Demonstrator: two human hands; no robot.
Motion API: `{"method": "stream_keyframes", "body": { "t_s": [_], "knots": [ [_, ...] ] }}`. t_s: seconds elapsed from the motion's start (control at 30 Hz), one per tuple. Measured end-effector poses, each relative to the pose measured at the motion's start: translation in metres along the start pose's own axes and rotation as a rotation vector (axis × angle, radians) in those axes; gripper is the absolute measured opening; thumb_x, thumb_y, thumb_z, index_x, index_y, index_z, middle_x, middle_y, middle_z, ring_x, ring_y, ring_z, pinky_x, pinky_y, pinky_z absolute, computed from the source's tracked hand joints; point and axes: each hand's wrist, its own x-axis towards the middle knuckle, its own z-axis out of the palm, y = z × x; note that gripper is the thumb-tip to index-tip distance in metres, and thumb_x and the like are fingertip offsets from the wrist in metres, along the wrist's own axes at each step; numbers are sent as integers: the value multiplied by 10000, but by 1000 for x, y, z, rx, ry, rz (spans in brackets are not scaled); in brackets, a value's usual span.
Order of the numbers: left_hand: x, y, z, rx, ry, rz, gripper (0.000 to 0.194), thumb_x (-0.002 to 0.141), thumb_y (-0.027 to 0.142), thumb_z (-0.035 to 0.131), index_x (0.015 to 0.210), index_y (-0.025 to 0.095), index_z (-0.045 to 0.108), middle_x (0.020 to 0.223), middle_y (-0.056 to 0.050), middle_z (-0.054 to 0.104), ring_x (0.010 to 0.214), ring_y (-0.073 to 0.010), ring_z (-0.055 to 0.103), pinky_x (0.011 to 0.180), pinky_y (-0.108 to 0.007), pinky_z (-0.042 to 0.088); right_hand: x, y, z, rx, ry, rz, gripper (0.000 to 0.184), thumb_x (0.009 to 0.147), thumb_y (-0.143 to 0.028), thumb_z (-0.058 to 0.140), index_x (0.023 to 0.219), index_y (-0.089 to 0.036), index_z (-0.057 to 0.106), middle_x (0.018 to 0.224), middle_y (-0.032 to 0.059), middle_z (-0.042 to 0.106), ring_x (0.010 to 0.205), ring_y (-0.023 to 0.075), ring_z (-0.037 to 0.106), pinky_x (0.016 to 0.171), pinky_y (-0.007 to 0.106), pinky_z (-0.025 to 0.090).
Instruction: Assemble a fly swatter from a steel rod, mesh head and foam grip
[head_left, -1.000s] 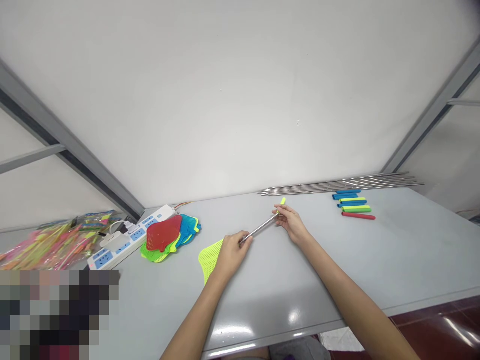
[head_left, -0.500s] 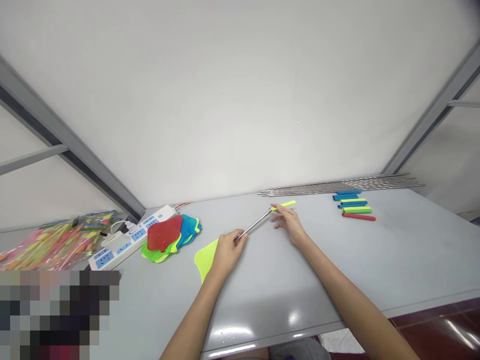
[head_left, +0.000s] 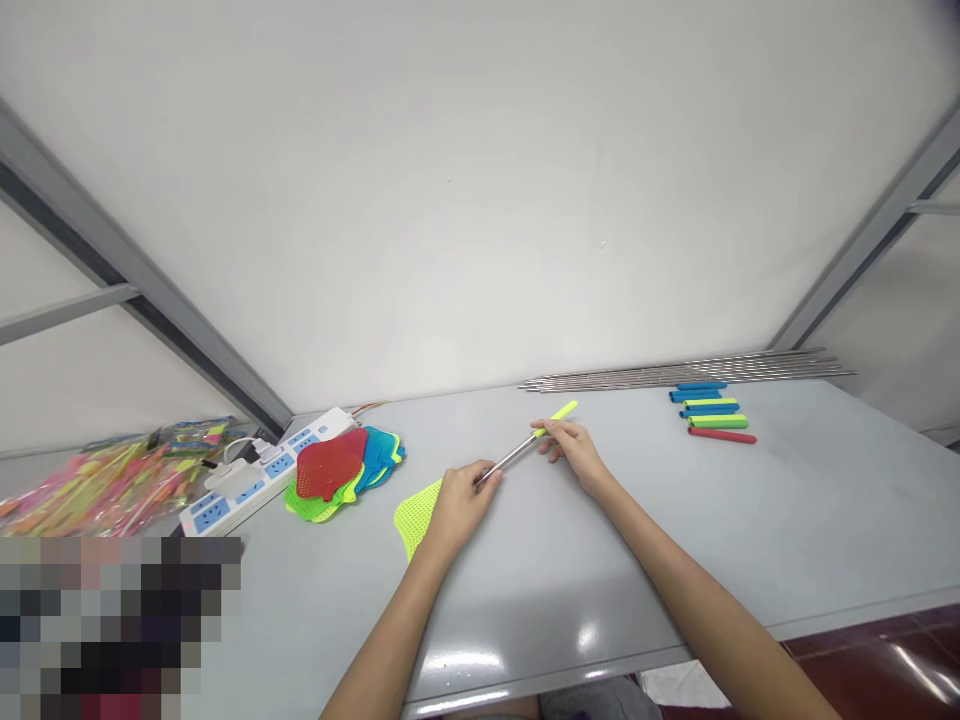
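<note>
- left hand (head_left: 465,505): grip closed around the lower end of a slim metal rod (head_left: 510,460), over the middle of the table (head_left: 825,510).
- right hand (head_left: 574,450): grip pinching a yellow-green tube (head_left: 565,411) at the end where it meets the rod; the rod slants up from the left hand, and the tube points on toward the table's far edge.
- yellow-green mesh panel (head_left: 417,518): one, perforated, beside and partly hidden by the left hand and wrist; whether it is joined to the rod, cannot tell.
- mesh stack (head_left: 330,465): overlapping panels, red on top, green and blue showing, left of the hands, against the power strip or just beside it.
- power strip (head_left: 262,480): white with blue sockets, plugs fitted, set aslant near the table's far left corner.
- clear bags (head_left: 112,480): several, colourful contents, beyond the strip to the left.
- loose rods (head_left: 675,373): metal, a bundle laid along the table's far edge, toward the far right corner.
- loose tubes (head_left: 712,408): blue, yellow-green, green and red, in a column just nearer than the rods, the red one nearest the near edge.
</note>
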Motion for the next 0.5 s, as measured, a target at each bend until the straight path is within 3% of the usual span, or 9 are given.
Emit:
{"method": "stream_keyframes", "body": {
  "t_s": [0.13, 0.23, 0.4, 0.5],
  "knots": [
    [0, 1, -1, -5, 6, 1, 358, 789, 397, 307, 796, 188, 597, 558, 14, 515, 513, -98, 434, 526, -204, 319, -4, -3, 5, -79, -85, -30, 358, 748, -429, 412, 912, -189, 621, 865, 59, 579, 626, 118, 545, 471, 207, 420],
    [0, 3, -2, 0, 5, -6, 373, 788, 400, 303, 802, 176, 601, 563, 5, 522, 524, -103, 441, 536, -207, 328, -5, -4, 9, -92, -74, -31, 402, 738, -425, 433, 1074, -221, 517, 863, 48, 571, 585, 108, 548, 455, 206, 429],
    [0, 4, -2, -6, 20, -3, 365, 787, 398, 310, 806, 182, 604, 578, 5, 531, 538, -104, 450, 544, -209, 331, -4, -1, 7, -8, 136, -21, 658, 715, -438, 457, 1275, -308, 138, 945, 36, 539, 581, 112, 563, 415, 205, 456],
    [0, 3, -2, -6, 20, -11, 366, 783, 403, 315, 803, 183, 606, 563, 8, 521, 527, -102, 444, 538, -208, 329, 0, 0, -1, 60, 312, -14, 641, 710, -450, 450, 1259, -333, 142, 1023, 38, 483, 687, 134, 573, 419, 202, 476]
  ]
}}
